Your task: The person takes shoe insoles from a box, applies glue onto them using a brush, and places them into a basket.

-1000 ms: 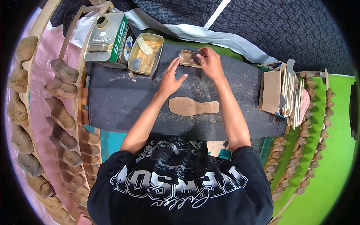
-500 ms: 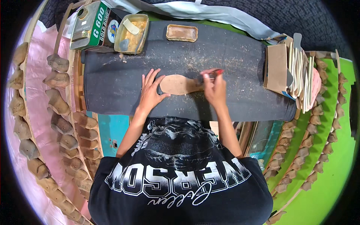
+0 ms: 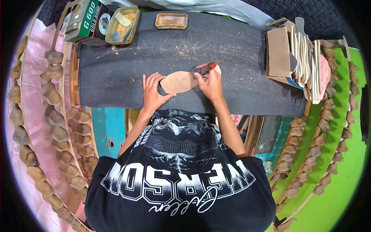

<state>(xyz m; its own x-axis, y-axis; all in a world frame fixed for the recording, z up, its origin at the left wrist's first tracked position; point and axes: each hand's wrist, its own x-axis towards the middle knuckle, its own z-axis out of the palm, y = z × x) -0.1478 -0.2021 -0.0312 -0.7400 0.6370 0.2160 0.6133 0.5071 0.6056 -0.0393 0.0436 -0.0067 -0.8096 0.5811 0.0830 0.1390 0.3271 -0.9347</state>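
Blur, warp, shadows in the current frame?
Head view: tool in the right hand looks softly smeared, probably motion; head view: sole outline reads clearer; head view: fisheye bows the table's far edge, corners go black; head view: green wall carries soft shadows.

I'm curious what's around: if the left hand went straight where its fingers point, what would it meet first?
Apart from crumbs on the dark cloth, the left hand would probably meet the small brown tray first, though depth and exact line are hard to judge here.
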